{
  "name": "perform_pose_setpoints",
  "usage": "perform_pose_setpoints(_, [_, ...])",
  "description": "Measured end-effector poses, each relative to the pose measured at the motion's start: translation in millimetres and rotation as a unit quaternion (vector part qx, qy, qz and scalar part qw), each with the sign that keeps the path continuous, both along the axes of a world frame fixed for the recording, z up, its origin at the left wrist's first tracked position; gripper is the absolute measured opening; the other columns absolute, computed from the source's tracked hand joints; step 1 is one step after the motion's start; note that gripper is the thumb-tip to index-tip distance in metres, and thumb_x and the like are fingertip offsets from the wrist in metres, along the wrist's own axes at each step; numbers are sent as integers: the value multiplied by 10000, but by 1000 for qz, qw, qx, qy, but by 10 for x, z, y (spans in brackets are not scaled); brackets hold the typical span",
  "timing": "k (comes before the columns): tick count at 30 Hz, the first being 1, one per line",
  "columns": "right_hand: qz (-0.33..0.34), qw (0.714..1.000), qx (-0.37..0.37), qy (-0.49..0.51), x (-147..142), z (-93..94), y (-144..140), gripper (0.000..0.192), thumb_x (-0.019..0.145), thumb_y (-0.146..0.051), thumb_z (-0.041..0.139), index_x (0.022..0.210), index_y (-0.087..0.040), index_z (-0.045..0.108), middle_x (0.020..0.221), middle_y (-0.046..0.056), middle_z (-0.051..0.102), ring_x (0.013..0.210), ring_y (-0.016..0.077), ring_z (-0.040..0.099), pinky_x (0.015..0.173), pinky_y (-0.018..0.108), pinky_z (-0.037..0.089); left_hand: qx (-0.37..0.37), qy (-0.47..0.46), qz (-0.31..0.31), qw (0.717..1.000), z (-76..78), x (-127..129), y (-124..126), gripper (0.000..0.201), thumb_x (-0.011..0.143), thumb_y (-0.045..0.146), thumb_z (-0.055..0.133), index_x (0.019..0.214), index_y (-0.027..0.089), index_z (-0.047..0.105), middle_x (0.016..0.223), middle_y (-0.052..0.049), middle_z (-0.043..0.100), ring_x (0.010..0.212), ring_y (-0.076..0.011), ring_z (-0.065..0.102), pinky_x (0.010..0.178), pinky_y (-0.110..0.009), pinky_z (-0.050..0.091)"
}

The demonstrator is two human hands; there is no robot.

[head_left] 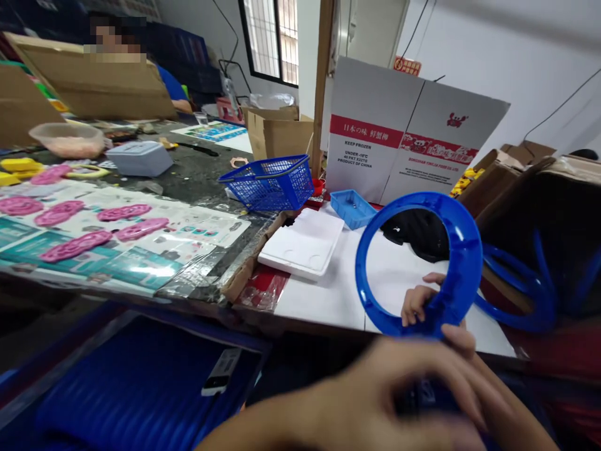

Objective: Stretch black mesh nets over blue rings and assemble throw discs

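Both hands work one blue ring [462, 250] at the near table edge [323, 300].
Right hand [422, 300] grips the ring's lower rim, holding it upright; left hand [399, 388], blurred, curls over something dark below it, grip unclear. More blue rings [526, 294] sit in the box beside.

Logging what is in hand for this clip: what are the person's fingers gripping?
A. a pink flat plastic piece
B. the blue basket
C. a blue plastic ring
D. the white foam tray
C: fingers curl around the lower rim of the blue plastic ring, held upright over the white table, while the blue basket and white foam tray sit untouched.
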State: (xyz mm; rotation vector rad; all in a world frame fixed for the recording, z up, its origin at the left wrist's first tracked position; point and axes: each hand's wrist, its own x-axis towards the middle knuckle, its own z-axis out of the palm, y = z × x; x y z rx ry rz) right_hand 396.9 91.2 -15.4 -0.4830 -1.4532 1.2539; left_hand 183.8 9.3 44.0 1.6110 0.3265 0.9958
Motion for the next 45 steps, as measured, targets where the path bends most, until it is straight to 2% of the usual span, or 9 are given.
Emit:
perform_pose_setpoints(5, [-118,980,-139,84,367,-400,1,642,826,-617,602,1389,-308,586,881,43,586,768,246,604,655,412,537,95,188,402,891,-558,-229,1492,216,1000,301,655,1193,205,636,1307,-142,675,1301,-318,609,1194,-540,435])
perform_pose_setpoints(8, [-153,953,-261,28,582,-844,-216,508,871,-616,573,1185,-238,702,992,107,702,800,259,656,655,412,557,134,378,349,847,-1002,-166,1968,398,994,342,661,1346,174,578,1411,-178,607,1330,-340,578,1154,-495,467])
perform_pose_setpoints(12, [-34,897,-394,-198,767,-1106,-598,481,938,-624,630,947,-154,727,889,133,754,718,226,698,460,256,413,166,531,278,783,-1269,43,2285,561,1011,346,610,1520,162,462,1483,-213,557,1330,-377,576,1079,-485,497])
perform_pose_setpoints(16, [209,814,-374,-393,1001,-654,-665,486,985,-609,639,1005,-140,765,901,100,783,778,187,729,531,213,458,193,545,269,771,-1330,186,2560,520,970,166,555,1487,177,508,1369,-202,636,1260,-369,595,1050,-481,484])
perform_pose_setpoints(18, [225,816,-331,-416,1125,-331,-461,438,995,-578,647,1065,-161,762,955,85,789,818,188,731,604,238,504,206,543,277,765,-1382,211,2652,484,979,109,473,1454,166,545,1335,-208,652,1252,-366,587,1050,-489,472])
perform_pose_setpoints(22, [-91,848,-110,-510,1267,-31,502,337,1089,-463,504,1057,-208,721,972,54,762,892,196,695,821,318,529,223,534,297,760,-1510,184,2706,469,999,83,401,1430,145,575,1378,-200,647,1287,-351,569,1091,-476,450])
perform_pose_setpoints(26, [-463,656,-35,-595,1257,-274,1745,215,1036,-303,568,1145,-174,701,1192,151,708,1097,264,639,925,354,465,215,496,307,784,-1578,100,2707,434,992,101,470,1401,156,604,1381,-151,668,1279,-310,589,1131,-427,451])
perform_pose_setpoints(31, [-541,653,-34,-528,1287,-659,2471,312,1069,-287,426,1106,-129,693,1195,195,682,1070,266,605,956,372,449,203,477,325,791,-1600,16,2738,373,1003,131,501,1343,177,647,1386,-129,663,1271,-299,597,1129,-406,478])
perform_pose_setpoints(45, [-686,641,154,-308,1858,-665,2281,332,1083,-423,424,988,-201,653,966,92,723,946,249,646,1046,447,452,239,497,323,769,-1635,5,2733,412,1008,114,478,1380,117,654,1378,-190,644,1255,-346,599,1112,-478,506])
